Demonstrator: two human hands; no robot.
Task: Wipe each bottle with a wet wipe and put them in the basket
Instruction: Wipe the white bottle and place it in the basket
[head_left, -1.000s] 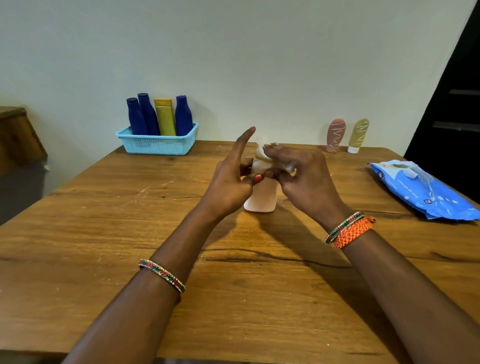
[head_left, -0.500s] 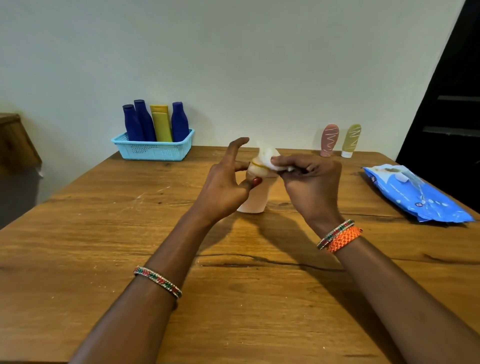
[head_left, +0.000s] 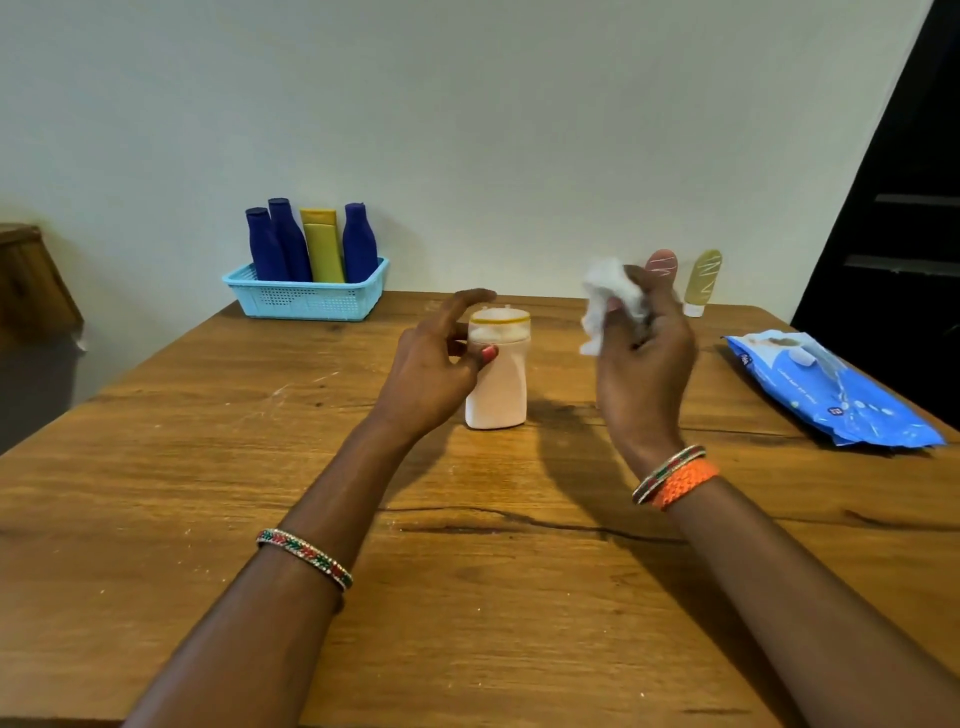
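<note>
Left hand (head_left: 434, 371) grips the pink bottle (head_left: 497, 387), upright mid-frame. Right hand (head_left: 641, 345) clutches a crumpled wipe (head_left: 605, 296), clear of it.

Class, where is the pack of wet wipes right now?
The pack of wet wipes lies flat at the table's right edge, right of the right hand.

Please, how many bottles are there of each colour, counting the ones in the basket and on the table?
Dark blue: 3
Yellow: 1
Pale pink: 1
Reddish pink: 1
Olive yellow: 1
Total: 7 bottles
</note>
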